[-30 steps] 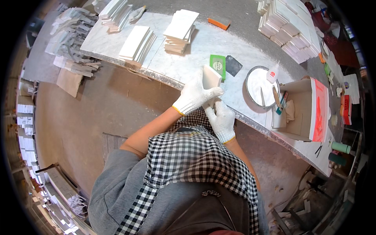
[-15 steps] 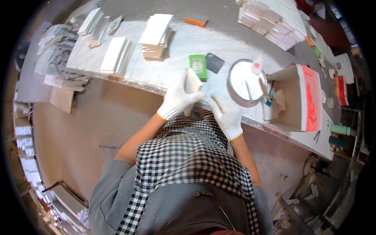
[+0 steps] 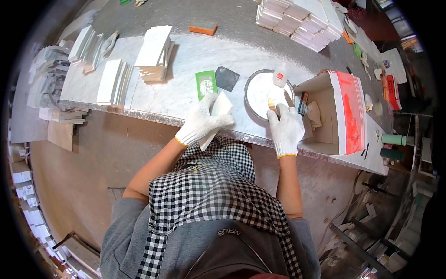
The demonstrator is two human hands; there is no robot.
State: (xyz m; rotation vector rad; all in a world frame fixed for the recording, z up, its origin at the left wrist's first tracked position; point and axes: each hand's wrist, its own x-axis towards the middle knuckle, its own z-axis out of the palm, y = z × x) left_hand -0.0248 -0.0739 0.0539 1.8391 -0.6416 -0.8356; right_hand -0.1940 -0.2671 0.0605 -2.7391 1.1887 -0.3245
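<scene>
The left hand (image 3: 200, 123), in a white glove with a yellow edge, holds a flat white slab (image 3: 223, 103). Its thumb is on one side and its other fingers are on the far side, so the slab is pinched between them. The slab is tilted, with its low end near the front edge of the table (image 3: 183, 63), just above the checked apron (image 3: 209, 186).

The right hand (image 3: 285, 130) wears the same kind of glove. It is at the near side of a round dish (image 3: 247, 100) with white stuff (image 3: 259, 88) in it. Its fingers are bent and close together, next to a small yellow thing (image 3: 271, 103) (I cannot tell if they grip it or only touch it).

A small white bottle (image 3: 280, 76) stands at the back of the dish. To the right is a big box (image 3: 351, 114), tipped on its side, with a crumpled cloth (image 3: 314, 116) in its open end. A green packet (image 3: 206, 83) lies behind the left hand, just beside a dark square sheet (image 3: 227, 79). Farther left there is a neat stack of white slabs (image 3: 154, 46), and an orange block (image 3: 203, 29) lies behind.
</scene>
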